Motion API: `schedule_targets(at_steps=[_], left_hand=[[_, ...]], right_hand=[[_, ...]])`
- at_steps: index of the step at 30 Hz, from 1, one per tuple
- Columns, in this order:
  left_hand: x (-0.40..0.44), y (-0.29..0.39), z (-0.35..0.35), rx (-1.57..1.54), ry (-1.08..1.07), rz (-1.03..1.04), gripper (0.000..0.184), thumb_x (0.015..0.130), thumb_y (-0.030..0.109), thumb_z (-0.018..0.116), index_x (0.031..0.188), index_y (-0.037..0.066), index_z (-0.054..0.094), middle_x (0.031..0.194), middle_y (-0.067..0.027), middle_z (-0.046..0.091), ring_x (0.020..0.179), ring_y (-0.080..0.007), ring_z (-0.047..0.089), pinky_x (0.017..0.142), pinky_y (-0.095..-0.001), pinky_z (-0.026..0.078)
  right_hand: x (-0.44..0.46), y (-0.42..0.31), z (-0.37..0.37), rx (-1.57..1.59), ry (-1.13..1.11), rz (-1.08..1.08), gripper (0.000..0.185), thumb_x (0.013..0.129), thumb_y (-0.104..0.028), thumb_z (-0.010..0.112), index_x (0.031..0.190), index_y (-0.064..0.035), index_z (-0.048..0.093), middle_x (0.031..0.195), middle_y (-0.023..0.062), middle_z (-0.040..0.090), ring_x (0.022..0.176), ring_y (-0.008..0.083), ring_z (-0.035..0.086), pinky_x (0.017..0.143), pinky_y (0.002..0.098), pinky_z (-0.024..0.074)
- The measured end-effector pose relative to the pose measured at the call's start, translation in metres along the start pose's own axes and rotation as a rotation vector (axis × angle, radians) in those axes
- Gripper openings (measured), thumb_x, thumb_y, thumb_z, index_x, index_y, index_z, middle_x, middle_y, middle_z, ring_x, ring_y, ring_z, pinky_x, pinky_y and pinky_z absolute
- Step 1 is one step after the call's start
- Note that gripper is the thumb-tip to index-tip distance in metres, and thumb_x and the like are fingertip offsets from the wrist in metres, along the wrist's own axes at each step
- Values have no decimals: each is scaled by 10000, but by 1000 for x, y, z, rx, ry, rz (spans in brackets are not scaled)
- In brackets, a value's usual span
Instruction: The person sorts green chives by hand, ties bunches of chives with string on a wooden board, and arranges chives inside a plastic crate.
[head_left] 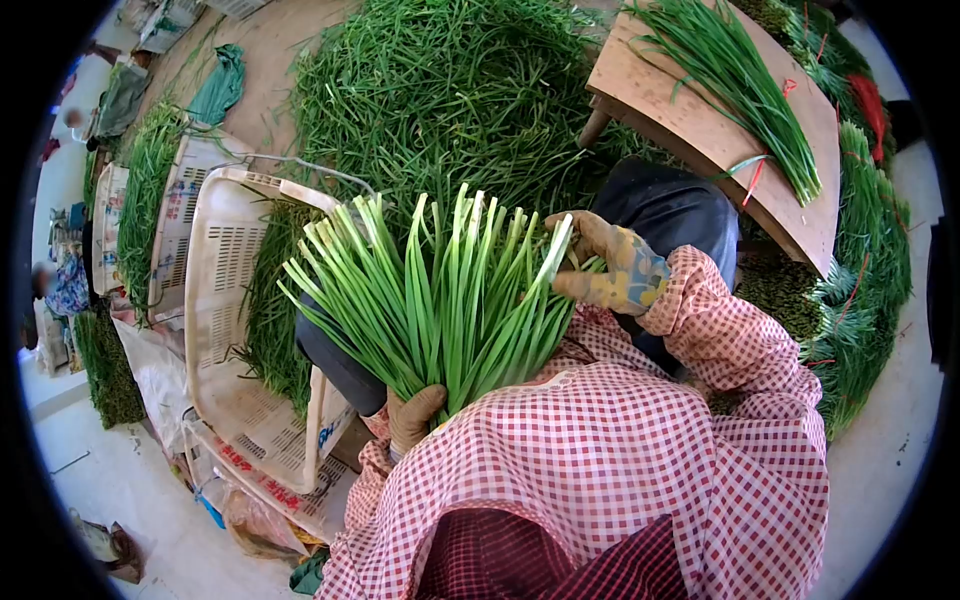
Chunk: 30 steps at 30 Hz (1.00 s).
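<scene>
A large fanned bunch of garlic chives (450, 300) stands in front of my chest, pale cut ends up. My left hand (415, 415), in a brown work glove, is closed around its narrow lower part. My right hand (605, 262), in a patterned, worn glove, is at the bunch's right edge, beside a thick white-ended stalk. Its thumb and fingers are curved with a gap between them, and the fingertips touch or nearly touch the outer stalks. A bit of green leaf shows in that gap. The lower leaves are hidden by the checked garment (580, 450).
A big heap of loose chives (430, 100) lies ahead. A white plastic basket (215, 300) tilts at left. On the wooden bench (640, 55) at right lies a chive bunch (750, 90) with a red tie (754, 182). Tied bundles (865, 290) are stacked beyond.
</scene>
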<state>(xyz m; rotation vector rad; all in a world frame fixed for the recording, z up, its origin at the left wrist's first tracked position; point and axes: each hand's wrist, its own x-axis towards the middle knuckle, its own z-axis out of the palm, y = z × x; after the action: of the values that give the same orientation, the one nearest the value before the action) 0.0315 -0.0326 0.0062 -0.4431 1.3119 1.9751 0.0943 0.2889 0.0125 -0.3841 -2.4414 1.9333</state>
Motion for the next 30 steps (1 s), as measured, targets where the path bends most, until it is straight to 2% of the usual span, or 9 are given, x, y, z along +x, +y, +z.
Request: schedule_targets(at_steps=[3, 7, 9, 13, 15, 22, 27, 28, 30], left_hand=[[1, 0, 2, 34, -5, 8, 736, 731, -47, 702, 1389, 0, 374, 1238, -175, 583, 1073, -318, 608, 919, -446, 521], [-3, 3, 12, 29, -16, 26, 748, 731, -47, 702, 1397, 1, 366, 1248, -171, 579, 1088, -319, 601, 927, -452, 515], [-3, 4, 14, 46, 3, 27, 753, 729, -48, 703, 1399, 3, 364, 1251, -169, 577, 1093, -319, 599, 930, -454, 513], [-1, 2, 6, 56, 35, 13, 760, 721, -35, 712, 1399, 16, 372, 1246, -160, 581, 1094, -317, 596, 937, -458, 502], [-1, 2, 4, 55, 63, -5, 760, 718, -26, 717, 1396, 20, 378, 1236, -156, 587, 1087, -315, 599, 931, -457, 502], [-4, 6, 12, 141, 109, 24, 668, 691, 5, 735, 1303, 10, 465, 1084, -105, 633, 919, -254, 624, 791, -404, 524], [3, -3, 2, 185, 85, 27, 617, 673, 30, 749, 1239, 4, 506, 995, -81, 638, 797, -218, 614, 706, -366, 520], [5, -5, -5, 233, 97, 11, 631, 672, 23, 751, 1251, 10, 500, 1003, -87, 640, 791, -225, 620, 700, -356, 523], [2, -1, 8, 227, 137, 16, 629, 672, 19, 751, 1249, 12, 499, 995, -87, 640, 788, -223, 618, 698, -356, 523]], right_hand=[[-3, -10, 4, -123, 11, -95, 645, 809, -255, 741, 1317, -7, 431, 870, 69, 650, 743, 139, 618, 667, 278, 478], [5, 9, 7, 7, -40, 209, 658, 803, -253, 769, 1301, 18, 434, 958, 79, 648, 787, 120, 613, 685, 251, 480], [18, 34, 14, 607, -52, 10, 574, 846, -228, 731, 1272, 48, 463, 950, 69, 667, 768, 113, 625, 689, 237, 499], [37, 16, -8, 643, -126, 107, 453, 867, -168, 700, 1218, 65, 533, 972, 84, 686, 811, 113, 649, 703, 230, 518], [57, 6, -34, 100, -54, 189, 317, 840, -189, 721, 1105, -27, 654, 916, 54, 703, 789, 126, 661, 715, 260, 539], [139, -54, -110, 79, 184, 151, 562, 850, -378, 659, 1285, -69, 483, 1164, 128, 560, 1035, 259, 559, 842, 390, 516], [142, -17, -78, -714, -400, 44, 805, 854, -550, 618, 1449, -90, 329, 1396, 200, 440, 1242, 364, 475, 944, 484, 495], [131, 10, -60, -486, -454, 274, 830, 846, -602, 595, 1439, -80, 341, 1364, 189, 476, 1226, 337, 495, 955, 476, 481], [121, 8, -29, 19, -487, 514, 557, 852, -306, 654, 1327, -64, 493, 1224, 163, 573, 1086, 257, 572, 842, 386, 539]])
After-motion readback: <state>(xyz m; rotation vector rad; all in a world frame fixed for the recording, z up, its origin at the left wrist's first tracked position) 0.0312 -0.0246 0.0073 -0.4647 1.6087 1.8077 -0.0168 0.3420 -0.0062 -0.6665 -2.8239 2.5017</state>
